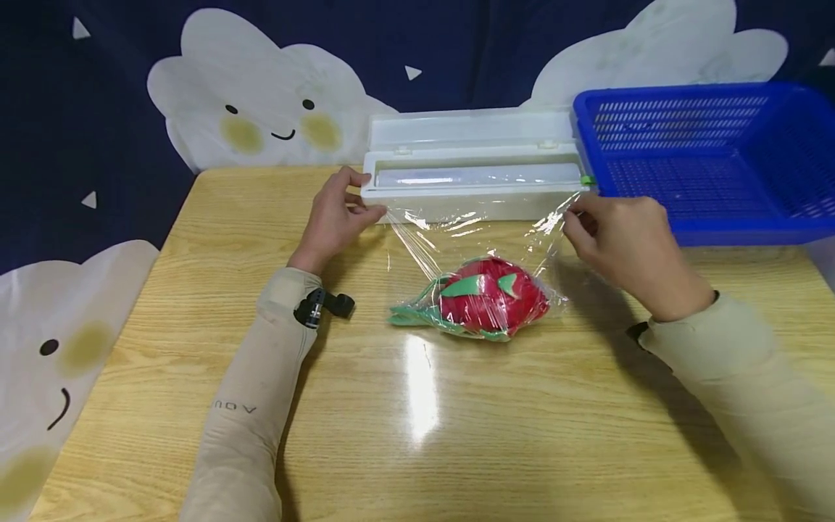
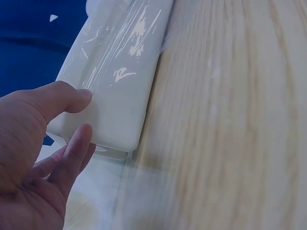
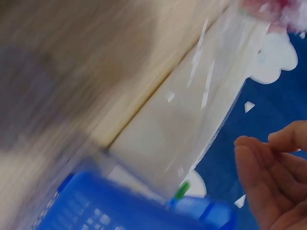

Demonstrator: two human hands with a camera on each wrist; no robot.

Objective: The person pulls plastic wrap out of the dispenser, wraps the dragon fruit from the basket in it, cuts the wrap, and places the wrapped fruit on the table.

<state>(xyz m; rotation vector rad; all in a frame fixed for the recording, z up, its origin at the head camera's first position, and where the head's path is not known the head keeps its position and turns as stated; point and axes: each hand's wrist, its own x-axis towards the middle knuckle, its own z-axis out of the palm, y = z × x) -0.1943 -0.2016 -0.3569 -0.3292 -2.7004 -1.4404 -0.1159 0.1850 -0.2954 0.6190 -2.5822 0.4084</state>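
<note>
A white cling film dispenser (image 1: 479, 206) lies across the back of the table with its lid up and a roll inside. Clear film (image 1: 470, 228) runs from its front down over a red, dragon-fruit-like object (image 1: 472, 304) with green flaps. My left hand (image 1: 335, 217) grips the dispenser's left end; in the left wrist view the thumb of that hand (image 2: 43, 129) presses its front face. Beside the right end, near a green tab (image 1: 588, 180), is my right hand (image 1: 629, 232). The right wrist view shows that hand's fingers (image 3: 259, 167) loosely bent, with no film visible between them.
A blue plastic basket (image 1: 691, 232) stands at the back right, close against the dispenser's end. Behind the wooden table (image 1: 365, 435) hangs a dark blue cloth (image 1: 430, 36) with smiling clouds.
</note>
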